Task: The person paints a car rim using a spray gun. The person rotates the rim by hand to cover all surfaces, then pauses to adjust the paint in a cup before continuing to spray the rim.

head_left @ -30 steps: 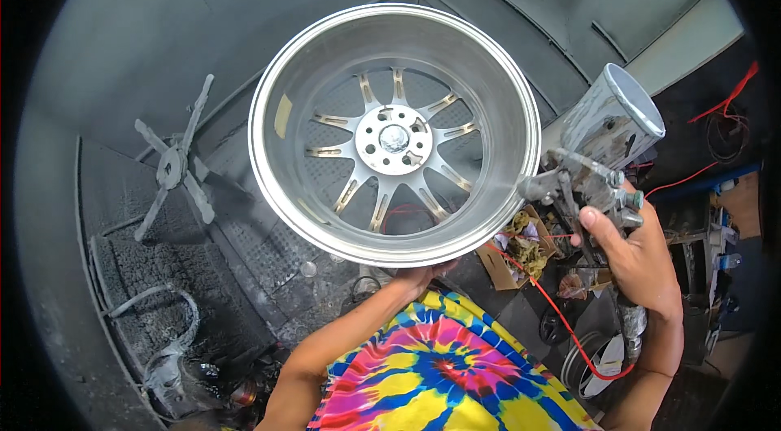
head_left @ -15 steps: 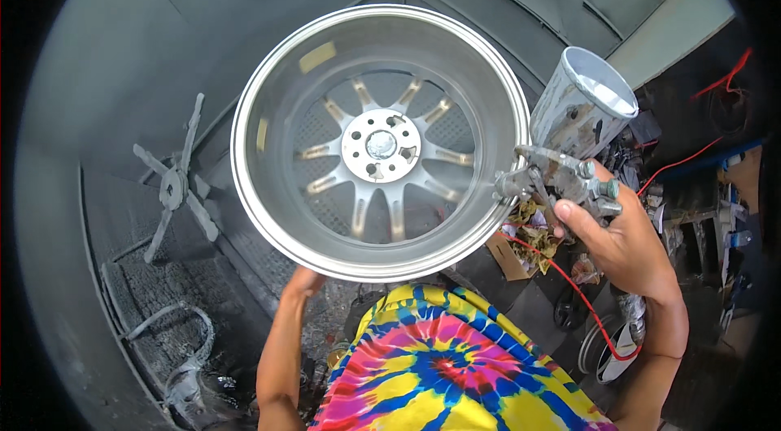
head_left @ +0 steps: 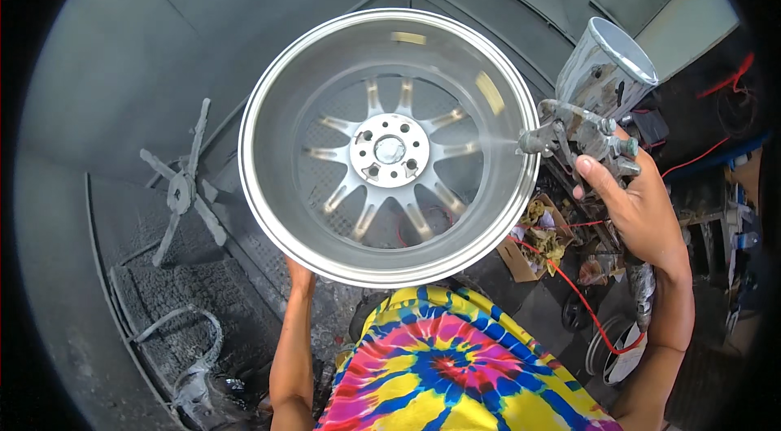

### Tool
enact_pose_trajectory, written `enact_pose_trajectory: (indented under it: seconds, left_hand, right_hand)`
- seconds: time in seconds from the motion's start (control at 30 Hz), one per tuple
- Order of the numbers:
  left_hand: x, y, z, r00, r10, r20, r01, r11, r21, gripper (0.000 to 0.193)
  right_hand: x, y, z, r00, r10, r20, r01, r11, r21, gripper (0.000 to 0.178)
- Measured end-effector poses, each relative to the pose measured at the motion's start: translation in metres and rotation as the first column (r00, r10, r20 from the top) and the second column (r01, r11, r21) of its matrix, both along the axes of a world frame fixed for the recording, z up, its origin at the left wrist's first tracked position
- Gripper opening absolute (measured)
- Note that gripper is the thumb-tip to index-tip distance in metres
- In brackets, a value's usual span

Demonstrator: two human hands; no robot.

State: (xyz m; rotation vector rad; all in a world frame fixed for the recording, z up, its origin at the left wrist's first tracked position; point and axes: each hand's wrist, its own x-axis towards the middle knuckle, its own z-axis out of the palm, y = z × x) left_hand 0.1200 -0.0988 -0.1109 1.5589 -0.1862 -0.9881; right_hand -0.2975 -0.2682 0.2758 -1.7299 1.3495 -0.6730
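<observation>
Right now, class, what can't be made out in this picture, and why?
Head view:
Fingers of the left hand: beneath the round silver metal wheel.
Most fingers of the right hand: behind the grey, paint-crusted metal spray gun.
Crumpled contents of the brown cardboard box: too small to identify.

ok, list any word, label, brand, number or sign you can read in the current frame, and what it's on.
None legible.
Wheel: two yellowish strips inside the barrel, no readable marks.
Spray gun and its cup: coated in paint and smudges, no readable text.
Tie-dye shirt: colour pattern, no lettering seen.
Clutter at right: too small and dark to tell.
</observation>
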Motion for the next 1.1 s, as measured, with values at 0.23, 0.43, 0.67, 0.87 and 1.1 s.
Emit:
enact_pose_trajectory:
  seconds: [0.23, 0.43, 0.67, 0.87, 1.1]
  left_hand:
    - [-0.017, -0.009, 0.019, 0.914, -0.102, 0.393, 0.103, 0.995, 0.019, 0.031]
    - [-0.022, -0.018, 0.039, 0.899, -0.002, 0.438, 0.055, 0.993, -0.107, 0.022]
    - [-0.050, -0.012, 0.053, 0.925, 0.010, 0.381, -0.002, 1.000, -0.023, 0.022]
    - [-0.096, 0.012, 0.056, 0.994, -0.062, 0.090, 0.054, 0.994, 0.092, 0.022]
    - [-0.150, 0.021, 0.048, 0.977, -0.068, -0.200, 0.052, 0.995, -0.083, 0.029]
  right_hand:
    - [0.011, -0.004, 0.013, 0.993, -0.094, 0.076, 0.095, 0.995, -0.011, 0.028]
    - [0.010, -0.010, 0.011, 0.999, -0.034, -0.002, 0.034, 0.989, -0.144, 0.024]
    - [0.016, -0.006, 0.016, 0.998, -0.021, -0.055, 0.019, 0.999, -0.041, 0.026]
    - [0.022, 0.002, 0.011, 0.999, -0.024, 0.042, 0.026, 0.999, -0.044, 0.027]
    - [0.028, -0.025, 0.006, 0.998, 0.037, 0.047, -0.028, 0.986, -0.167, 0.023]
